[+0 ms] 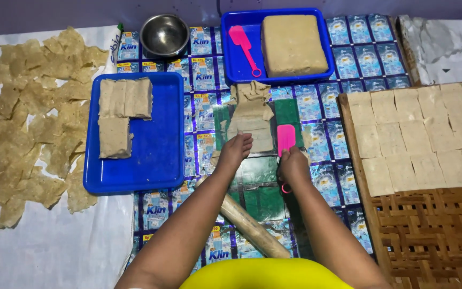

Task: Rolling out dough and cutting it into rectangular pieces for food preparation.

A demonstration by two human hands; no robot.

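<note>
At frame centre, your left hand (235, 151) is pressing open fingers onto the dough strip (250, 115) while your right hand (294, 166) is closing around the pink scraper (286, 140) (blade upright beside it). You're mid-cutting; the next cut probably needs steady, square pressure.

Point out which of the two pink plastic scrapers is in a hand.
The pink plastic scraper on the mat, gripped by the right hand; the other pink scraper lies untouched in the far blue tray.
</note>
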